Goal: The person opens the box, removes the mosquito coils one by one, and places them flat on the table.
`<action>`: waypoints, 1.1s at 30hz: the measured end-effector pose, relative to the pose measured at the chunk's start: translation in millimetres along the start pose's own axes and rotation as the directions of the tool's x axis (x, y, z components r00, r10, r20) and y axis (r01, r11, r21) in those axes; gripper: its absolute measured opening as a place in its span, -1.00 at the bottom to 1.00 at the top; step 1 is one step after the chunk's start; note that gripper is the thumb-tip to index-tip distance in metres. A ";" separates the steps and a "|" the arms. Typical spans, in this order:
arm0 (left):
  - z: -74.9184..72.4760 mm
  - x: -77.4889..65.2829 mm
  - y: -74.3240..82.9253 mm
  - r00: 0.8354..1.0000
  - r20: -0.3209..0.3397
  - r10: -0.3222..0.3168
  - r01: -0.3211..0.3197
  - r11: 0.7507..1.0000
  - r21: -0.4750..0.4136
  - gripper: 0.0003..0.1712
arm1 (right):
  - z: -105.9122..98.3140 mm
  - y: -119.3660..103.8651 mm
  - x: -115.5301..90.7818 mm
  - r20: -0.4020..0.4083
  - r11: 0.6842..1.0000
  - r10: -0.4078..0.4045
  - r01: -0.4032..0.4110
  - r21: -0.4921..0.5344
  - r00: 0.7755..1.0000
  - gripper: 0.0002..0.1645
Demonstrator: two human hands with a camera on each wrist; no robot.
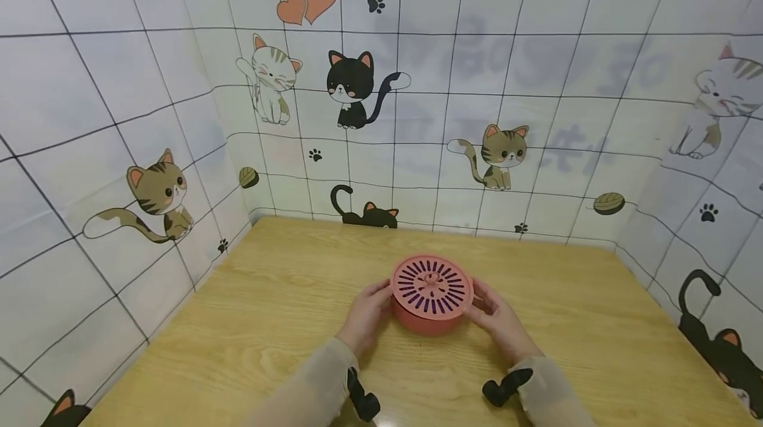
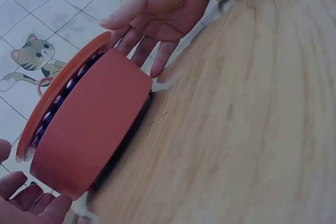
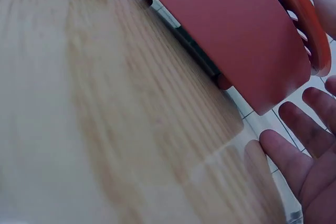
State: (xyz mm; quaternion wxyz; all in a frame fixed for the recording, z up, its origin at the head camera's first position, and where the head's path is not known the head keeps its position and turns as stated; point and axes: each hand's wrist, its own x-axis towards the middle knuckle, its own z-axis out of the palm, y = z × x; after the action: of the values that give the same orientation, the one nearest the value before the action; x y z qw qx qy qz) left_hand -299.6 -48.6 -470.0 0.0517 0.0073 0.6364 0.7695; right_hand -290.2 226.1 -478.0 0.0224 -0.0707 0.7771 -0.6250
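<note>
A round coral-pink tin-like container (image 1: 426, 325) stands on the wooden table. Its lid (image 1: 411, 276) has slots fanning out from a small raised handle, with dark purple showing through them. In the right wrist view, a short foot (image 3: 224, 82) shows under the base. My left hand (image 1: 366, 318) is at the container's left side; its fingertips touch the side near the base, and the thumb stands off the lid. On the opposite side, my right hand (image 1: 497, 321) has its fingers loosely extended beside the wall. Whether those fingertips touch it, I cannot tell.
The light wooden table (image 1: 286, 281) spreads around the container. White sheeting with a grid and cartoon cats (image 1: 352, 89) hangs along the back and both sides. Dark straps with short protruding pieces (image 1: 507, 387) sit at both wrists.
</note>
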 end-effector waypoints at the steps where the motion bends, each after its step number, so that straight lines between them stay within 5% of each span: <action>1: -0.4 0.9 2.8 1.000 -0.009 0.014 -0.014 0.999 0.039 -0.41 | -0.4 0.9 0.0 -0.001 1.000 -0.002 0.002 0.001 1.000 -0.04; 4: -0.4 5.0 18.1 0.996 -0.012 0.094 -0.088 0.965 0.246 -0.44 | -0.8 2.3 0.2 0.009 1.000 -0.004 0.003 0.013 1.000 -0.04; 8: 6.4 14.8 41.3 0.978 0.070 0.197 -0.203 0.815 0.542 -0.54 | -0.5 2.9 0.6 0.011 1.000 -0.004 0.004 0.021 1.000 -0.03; 12: 19.9 27.4 51.0 0.966 0.206 0.156 -0.255 0.703 0.664 -0.60 | -0.4 2.8 0.4 0.014 1.000 -0.012 0.012 0.015 1.000 -0.02; 16: 32.1 39.0 49.9 0.940 0.316 0.127 -0.322 0.636 0.702 -0.56 | -0.7 4.1 0.4 0.012 1.000 -0.014 0.014 0.006 1.000 -0.02; 19: 37.9 43.2 46.7 0.933 0.343 0.103 -0.326 0.645 0.691 -0.54 | -0.3 5.7 0.4 0.007 1.000 -0.012 0.012 0.006 1.000 -0.03; 24: 43.7 43.1 43.4 0.949 0.311 0.057 -0.266 0.675 0.688 -0.59 | 1.5 7.3 -0.6 0.009 1.000 -0.007 0.007 0.020 1.000 -0.03; 33: 50.0 44.4 41.8 0.963 0.265 0.052 -0.229 0.675 0.702 -0.70 | 1.5 4.4 -1.0 0.003 1.000 -0.003 0.003 0.025 1.000 -0.03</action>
State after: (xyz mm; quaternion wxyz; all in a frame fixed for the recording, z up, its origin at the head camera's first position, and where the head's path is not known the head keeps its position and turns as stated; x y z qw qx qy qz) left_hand -342.8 -3.5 -422.0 0.0555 0.1625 0.8762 0.4502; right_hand -289.4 225.7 -482.7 0.0236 -0.0728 0.7690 -0.6347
